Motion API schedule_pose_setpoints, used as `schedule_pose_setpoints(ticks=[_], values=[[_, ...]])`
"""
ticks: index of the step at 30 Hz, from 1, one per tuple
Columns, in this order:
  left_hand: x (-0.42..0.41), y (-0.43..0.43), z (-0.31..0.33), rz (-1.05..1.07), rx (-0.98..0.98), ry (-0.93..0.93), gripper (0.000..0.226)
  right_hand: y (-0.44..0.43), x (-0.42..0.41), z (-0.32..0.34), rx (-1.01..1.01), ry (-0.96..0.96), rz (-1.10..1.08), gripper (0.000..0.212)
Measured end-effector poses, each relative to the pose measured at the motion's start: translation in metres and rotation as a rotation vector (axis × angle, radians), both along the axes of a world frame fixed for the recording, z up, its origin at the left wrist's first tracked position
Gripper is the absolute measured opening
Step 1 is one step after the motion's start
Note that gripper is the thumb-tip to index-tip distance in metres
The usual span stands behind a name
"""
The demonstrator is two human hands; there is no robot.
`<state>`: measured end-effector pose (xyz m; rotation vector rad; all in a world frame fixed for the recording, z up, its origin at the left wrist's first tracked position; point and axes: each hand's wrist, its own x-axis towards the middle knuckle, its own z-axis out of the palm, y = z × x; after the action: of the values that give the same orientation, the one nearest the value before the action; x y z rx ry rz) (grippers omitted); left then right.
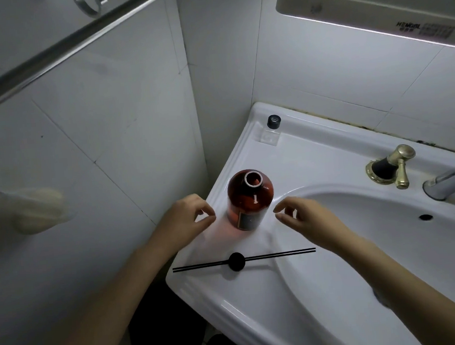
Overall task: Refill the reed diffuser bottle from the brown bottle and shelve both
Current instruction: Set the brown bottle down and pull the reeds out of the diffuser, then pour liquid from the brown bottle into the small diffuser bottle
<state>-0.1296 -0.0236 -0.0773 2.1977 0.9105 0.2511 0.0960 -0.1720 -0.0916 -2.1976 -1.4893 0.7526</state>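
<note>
Brown bottle [250, 199] stands uncapped on the sink [315, 160] ledge's left edge, between both hands: left [189, 219] and right [303, 218], loosely curled, empty. Reed sticks [244, 259] lie at the front edge; the small clear bottle [271, 132] occupies the back-left corner.

Uncapped brown bottle [250, 200] upright on sink ledge [202, 280], empty left hand [189, 219] and right hand [303, 218] flanking it, apart

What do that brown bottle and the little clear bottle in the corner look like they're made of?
The brown bottle looks like amber glass: translucent, glossy, casting a reddish glow on the white sink. Its mouth is open, uncapped. The small clear bottle seems glass or clear hard plastic; it is too small to tell. Its dark collar may be plastic.
</note>
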Motion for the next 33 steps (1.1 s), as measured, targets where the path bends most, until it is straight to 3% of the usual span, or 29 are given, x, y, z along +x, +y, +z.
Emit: schedule_pose_setpoints(ticks=[10, 20, 33], values=[[0.049, 0.043, 0.008, -0.011, 0.046, 0.023, 0.016, 0.058, 0.056, 0.0, 0.042, 0.037, -0.168, 0.01], [0.076, 0.069, -0.003, -0.002, 0.054, 0.057, 0.035, 0.132, 0.097, -0.008, 0.039, 0.049, -0.32, 0.065], [0.075, 0.069, -0.005, 0.009, -0.026, 0.023, 0.051, 0.139, 0.091, -0.008, 0.075, 0.085, -0.3, 0.051]])
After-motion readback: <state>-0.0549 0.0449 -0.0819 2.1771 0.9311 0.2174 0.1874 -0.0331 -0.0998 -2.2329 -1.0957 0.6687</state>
